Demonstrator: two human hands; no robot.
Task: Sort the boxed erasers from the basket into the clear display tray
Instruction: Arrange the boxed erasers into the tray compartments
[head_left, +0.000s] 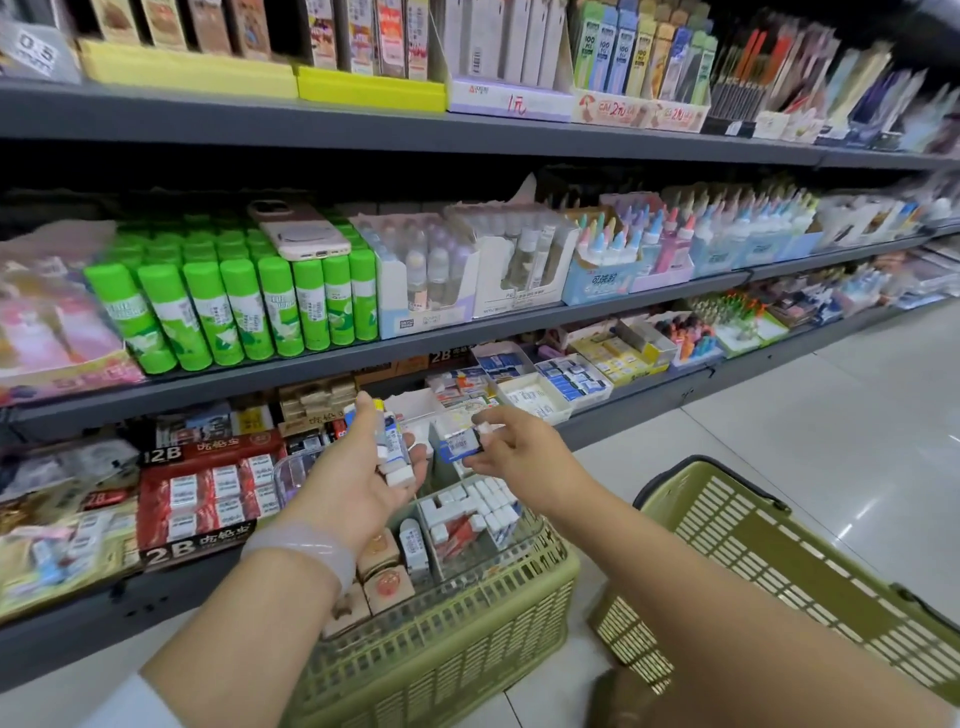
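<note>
Presently, your left hand (371, 457) cradles several boxed erasers (393, 447) as stock, while your right hand (511, 441) pinches one eraser box (460, 446) above the clear display tray (467, 525) in the green basket (447, 639), evidently for placing.

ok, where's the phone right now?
In the head view, the phone lies flat on top of the green glue sticks on the middle shelf, upper left of both hands, beside the boxed clear bottles.
</note>
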